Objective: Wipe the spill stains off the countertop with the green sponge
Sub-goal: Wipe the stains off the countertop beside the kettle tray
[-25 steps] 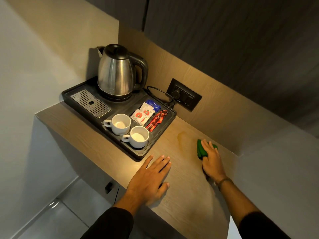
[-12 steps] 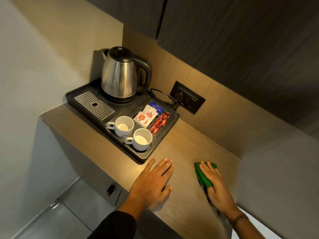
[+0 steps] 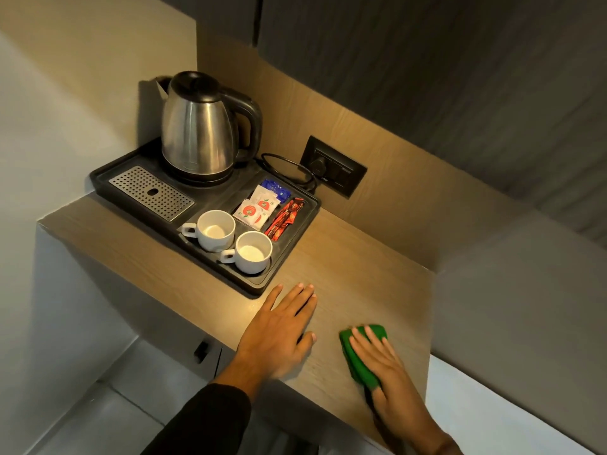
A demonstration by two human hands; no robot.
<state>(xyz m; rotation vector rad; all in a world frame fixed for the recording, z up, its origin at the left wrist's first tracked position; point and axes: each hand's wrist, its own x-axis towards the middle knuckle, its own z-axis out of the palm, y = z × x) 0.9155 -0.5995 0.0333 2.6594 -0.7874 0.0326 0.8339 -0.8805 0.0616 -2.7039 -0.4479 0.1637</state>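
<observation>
- The green sponge is pressed flat onto the wooden countertop, at about five o'clock in the view, near the counter's front edge.
- It is covered by the right hand, whose fingers are laid loosely spread across its top; nothing is pinched, and the sponge's left edge and far corner are left showing.
- The left hand is rested palm down on the bare counter at nine o'clock from the sponge, just beside it but apart; its fingers are held close together with the thumb out to the right.
- A dark sleeve is seen on the left forearm at six o'clock.
- No stain can be made out on the wood around the sponge.
- A black tray is set at eleven o'clock from the left hand, with the fingertips just short of its near corner.
- Two white cups are stood in the tray's near compartment, side by side.
- Sachets are laid in the compartment behind the cups.
- A steel kettle is stood upright at the tray's far side, with a perforated metal grille at its seven o'clock.
- A dark wall socket is mounted at three o'clock from the kettle, and a black cord is looped between them.
</observation>
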